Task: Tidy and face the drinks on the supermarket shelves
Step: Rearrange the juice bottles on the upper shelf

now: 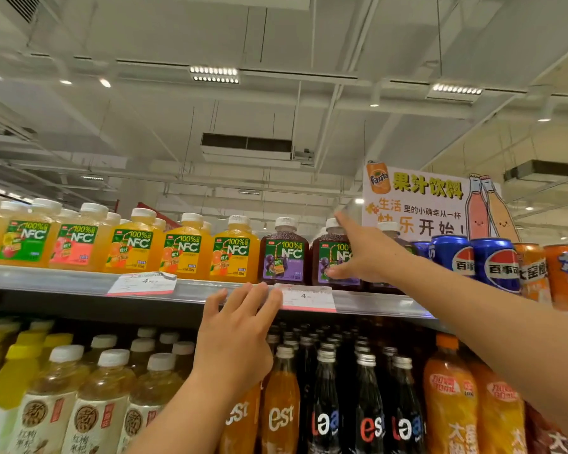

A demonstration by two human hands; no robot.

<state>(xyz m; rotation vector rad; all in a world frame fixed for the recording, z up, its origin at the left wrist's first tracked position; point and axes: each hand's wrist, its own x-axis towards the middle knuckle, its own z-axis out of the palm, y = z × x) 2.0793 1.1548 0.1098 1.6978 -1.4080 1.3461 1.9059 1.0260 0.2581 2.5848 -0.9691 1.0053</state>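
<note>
At centre right of the frame, the right hand [361, 253] grips a purple juice bottle [336, 260] on the top shelf [79, 280], likely rigid, smooth and moderately heavy, best grasped mid-body, while the left hand [235, 335] hovers below, fingers loosely spread.

Right hand [361, 253] grips a purple juice bottle [333, 257]; another purple bottle [284, 253] crowds its left, Pepsi cans [453, 257] its right; above lies open air.

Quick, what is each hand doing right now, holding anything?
Left hand: open, fingers straight at the shelf edge, holding nothing.
Right hand: gripping a purple juice bottle on the top shelf.
</note>
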